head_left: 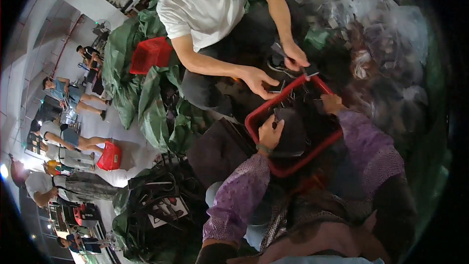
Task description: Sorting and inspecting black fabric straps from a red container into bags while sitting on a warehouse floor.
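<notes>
- Closest to the camera, along the lower edge of the frame: clothing (303, 242) over the lap, with purple sleeves (239, 190) on either side, reaching up to the red basket (312, 154).
- Right of the frame's middle, inside the red basket: a dark flat piece (292, 129), among other dark contents too dim to make out.
- Left grip (271, 133) at the left edge of the dark flat piece; cannot tell whether clamped on it or only resting against it.
- Right grip (332, 103) at the basket's right side, fingertips turned inward; cannot tell whether closed on anything.
- For good handling, probably best to pinch the dark flat piece by its edge, free it gently from its neighbours, and stay clear of the co-worker's near grip (261, 82) and far grip (295, 58) by the upper rim.
- No worktop to be seen; support beneath the basket hidden.
- Around it: green sacks (154, 110) left of centre, clear plastic bags (386, 34) at upper right, black straps (156, 181) at lower left.
- Farther left: pale floor (129, 139), another red basket (110, 155), and several people (73, 94) at the frame's edge.
</notes>
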Available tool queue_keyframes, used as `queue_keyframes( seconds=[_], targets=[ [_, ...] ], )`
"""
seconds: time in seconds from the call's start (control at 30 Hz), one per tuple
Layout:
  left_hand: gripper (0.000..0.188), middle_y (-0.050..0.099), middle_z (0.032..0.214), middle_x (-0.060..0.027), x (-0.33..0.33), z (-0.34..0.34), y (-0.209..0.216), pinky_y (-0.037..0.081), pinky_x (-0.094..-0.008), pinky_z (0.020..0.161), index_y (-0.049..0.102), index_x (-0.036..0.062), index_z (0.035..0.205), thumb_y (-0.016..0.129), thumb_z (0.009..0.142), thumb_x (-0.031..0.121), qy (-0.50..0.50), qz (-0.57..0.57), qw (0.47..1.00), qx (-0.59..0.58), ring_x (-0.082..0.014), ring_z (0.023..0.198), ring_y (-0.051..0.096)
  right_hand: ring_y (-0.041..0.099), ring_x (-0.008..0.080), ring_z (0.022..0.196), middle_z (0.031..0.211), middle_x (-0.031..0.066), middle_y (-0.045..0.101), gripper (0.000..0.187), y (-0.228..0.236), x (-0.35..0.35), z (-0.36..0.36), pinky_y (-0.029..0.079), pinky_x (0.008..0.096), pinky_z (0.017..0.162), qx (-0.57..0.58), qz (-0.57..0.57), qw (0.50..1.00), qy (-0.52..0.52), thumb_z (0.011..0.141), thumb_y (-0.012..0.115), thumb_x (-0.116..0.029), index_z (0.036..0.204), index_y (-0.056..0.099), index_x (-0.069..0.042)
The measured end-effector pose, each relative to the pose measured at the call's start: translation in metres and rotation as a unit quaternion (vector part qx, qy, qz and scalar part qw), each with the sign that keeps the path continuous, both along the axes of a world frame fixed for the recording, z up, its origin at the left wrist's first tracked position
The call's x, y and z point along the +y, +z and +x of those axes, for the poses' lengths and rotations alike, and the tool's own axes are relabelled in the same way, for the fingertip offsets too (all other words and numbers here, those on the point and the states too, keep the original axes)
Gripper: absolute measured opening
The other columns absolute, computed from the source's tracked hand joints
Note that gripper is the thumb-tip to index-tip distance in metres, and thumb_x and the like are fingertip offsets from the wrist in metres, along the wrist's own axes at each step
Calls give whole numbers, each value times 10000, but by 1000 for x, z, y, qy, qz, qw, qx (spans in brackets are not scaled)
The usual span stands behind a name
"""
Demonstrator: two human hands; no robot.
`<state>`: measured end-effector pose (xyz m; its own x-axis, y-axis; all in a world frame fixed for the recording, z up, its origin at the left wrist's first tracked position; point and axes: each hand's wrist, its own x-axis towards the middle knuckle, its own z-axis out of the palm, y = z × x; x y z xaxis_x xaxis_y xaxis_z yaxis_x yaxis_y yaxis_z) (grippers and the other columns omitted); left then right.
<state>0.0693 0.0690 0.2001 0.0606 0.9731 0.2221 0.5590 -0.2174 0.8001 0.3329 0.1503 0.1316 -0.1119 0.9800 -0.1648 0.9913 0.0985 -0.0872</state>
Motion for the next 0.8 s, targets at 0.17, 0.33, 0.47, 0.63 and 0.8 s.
queue_keyframes(
  seconds=[0.17,0.33,0.47,0.63,0.8],
  targets=[
    [285,580,811,-146,15,-31,-22,422,-343,666,550,42,887,544,739,286,88,-41,995,24,-300,768,556,594,160,659,816,103,583,371,74,-10,-11,476,258,504,281,-294,912,-54,691,541,-86,1058,489,-64],
    [341,568,858,-167,11,-23,-30,416,-365,699,530,41,923,528,746,332,88,-68,993,35,-326,806,537,567,117,612,842,72,569,370,95,-21,-38,464,226,501,469,-450,758,51,721,545,-82,1078,466,-27],
    [338,568,870,-157,15,-14,-33,421,-340,714,510,16,945,534,759,297,-49,-68,993,-87,-278,802,546,556,119,614,854,66,567,361,102,-41,-67,462,219,509,539,-445,713,51,739,560,-111,1071,460,-8],
    [284,572,858,-75,10,-4,-25,427,-294,698,519,9,947,557,758,217,-27,-185,902,-388,-177,768,535,561,121,580,829,61,572,301,109,-46,-79,461,236,486,529,-368,763,55,765,550,-148,1026,484,-13],
    [438,586,871,-77,7,-5,-18,435,-294,708,528,15,959,688,614,231,-47,-147,971,-184,-183,804,555,582,169,622,812,109,582,310,104,-60,-89,470,285,535,454,-325,826,77,742,563,-203,974,505,-6]
  ],
)
